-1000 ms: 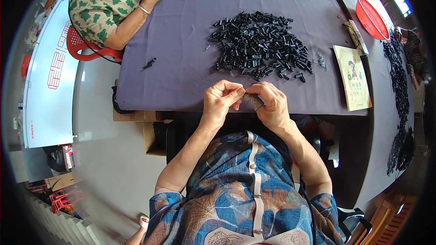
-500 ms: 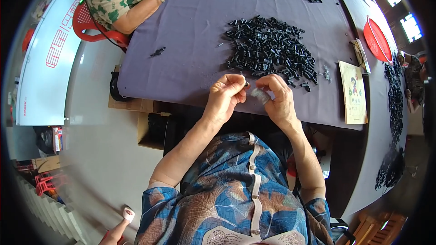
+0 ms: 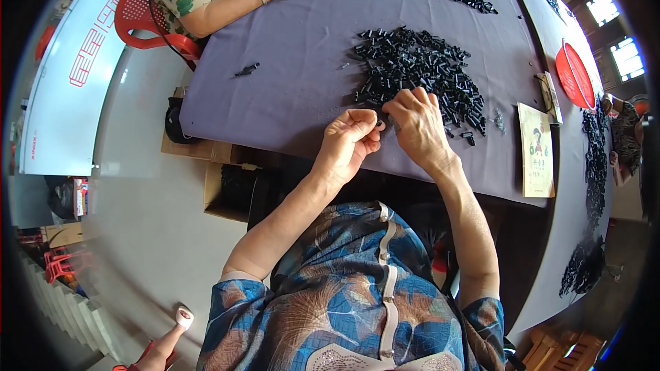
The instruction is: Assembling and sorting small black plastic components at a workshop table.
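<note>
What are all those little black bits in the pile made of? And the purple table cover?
The little black bits look like hard plastic: dark, with small shiny glints and blocky, same-shaped forms, though they are too small to be sure. The purple table cover seems to be cloth: dull, no shine, lying smooth and hanging over the table's edge.

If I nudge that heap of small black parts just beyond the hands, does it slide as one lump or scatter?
Probably scatters: the pile of black parts is loose, with strays lying apart at its edges. The pieces look small, rigid and light, so they likely skid on the purple tablecloth. The left hand and right hand pinch one easily.
</note>
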A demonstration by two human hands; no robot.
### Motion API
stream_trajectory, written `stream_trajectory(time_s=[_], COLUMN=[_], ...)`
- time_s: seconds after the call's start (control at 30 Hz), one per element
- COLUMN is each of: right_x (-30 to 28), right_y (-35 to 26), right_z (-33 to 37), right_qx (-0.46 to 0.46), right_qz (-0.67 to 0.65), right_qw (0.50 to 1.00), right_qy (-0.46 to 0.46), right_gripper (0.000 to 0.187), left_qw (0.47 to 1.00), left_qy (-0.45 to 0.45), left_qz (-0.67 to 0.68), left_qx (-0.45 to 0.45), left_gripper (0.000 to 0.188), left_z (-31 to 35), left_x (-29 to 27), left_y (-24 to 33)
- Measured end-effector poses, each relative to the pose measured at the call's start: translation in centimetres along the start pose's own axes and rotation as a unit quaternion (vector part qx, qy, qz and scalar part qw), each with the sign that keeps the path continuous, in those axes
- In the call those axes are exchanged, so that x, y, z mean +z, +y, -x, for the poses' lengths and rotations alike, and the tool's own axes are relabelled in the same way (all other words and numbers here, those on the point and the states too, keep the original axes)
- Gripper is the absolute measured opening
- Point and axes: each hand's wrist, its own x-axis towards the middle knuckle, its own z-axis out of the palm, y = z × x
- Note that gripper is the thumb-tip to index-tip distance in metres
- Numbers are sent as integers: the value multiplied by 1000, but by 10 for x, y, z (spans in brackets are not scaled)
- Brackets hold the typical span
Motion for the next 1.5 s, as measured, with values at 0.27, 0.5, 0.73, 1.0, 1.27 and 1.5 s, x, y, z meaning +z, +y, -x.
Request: stream_trajectory(time_s=[0.27,0.5,0.73,1.0,1.27,1.5], right_x=[0,9,-1,-1,-5,-2], right_y=[-1,1,-1,-26,-30,-28], right_z=[-2,7,16,47,47,49], right_qx=[-13,-41,37,119,122,128], right_qz=[13,26,-102,-361,-374,-359], right_qw=[1000,998,991,917,909,914], right_qy=[-14,45,75,123,136,137], right_gripper=[11,15,27,30,27,25], left_qw=[1000,999,999,997,989,985], left_qy=[4,-15,-19,21,17,10], left_qz=[5,-19,-14,-57,-119,-142], left_qx=[15,23,22,46,85,98], left_gripper=[6,6,5,6,6,6], left_z=[0,1,0,2,5,6], left_x=[2,1,1,10,15,18], left_y=[-3,-2,-4,-6,-12,-12])
